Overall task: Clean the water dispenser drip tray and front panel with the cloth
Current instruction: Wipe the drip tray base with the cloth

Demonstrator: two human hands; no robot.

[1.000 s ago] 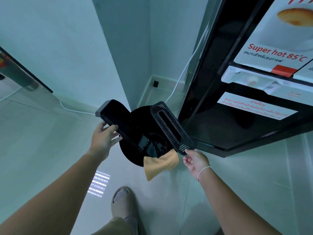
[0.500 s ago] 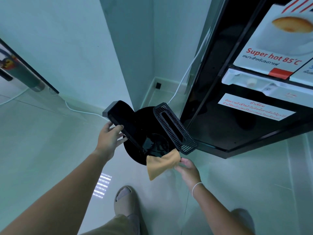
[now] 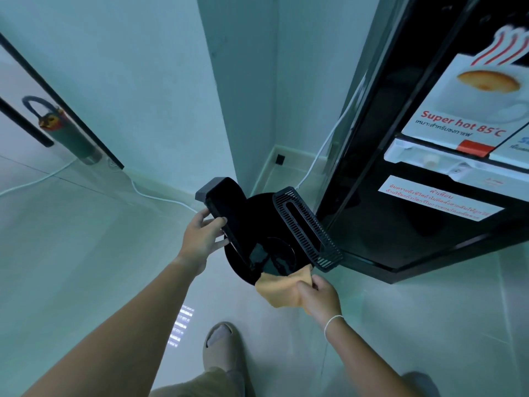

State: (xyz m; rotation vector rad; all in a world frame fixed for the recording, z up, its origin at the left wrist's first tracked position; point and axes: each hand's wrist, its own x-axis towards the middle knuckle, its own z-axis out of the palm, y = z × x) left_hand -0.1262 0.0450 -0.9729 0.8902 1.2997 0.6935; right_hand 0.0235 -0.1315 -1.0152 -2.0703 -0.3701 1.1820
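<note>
My left hand grips the black drip tray and tilts it over a round black bin. The slotted black grille slants across the bin's right side, its lower end just above my right hand. That hand is closed on the orange cloth, which hangs by the bin's near rim. Whether its fingers also hold the grille I cannot tell. The black water dispenser stands at the right, with a "Super hot 85°C" label on its front panel.
A white cable runs down the wall corner behind the dispenser and along the floor. My foot in a slipper is on the pale tiles below the bin. A fire extinguisher shows behind glass at the far left.
My right hand slid from the grille's end down onto the orange cloth and closed on it. The view shifted left and up; my left hand kept the tilted tray over the bin.
</note>
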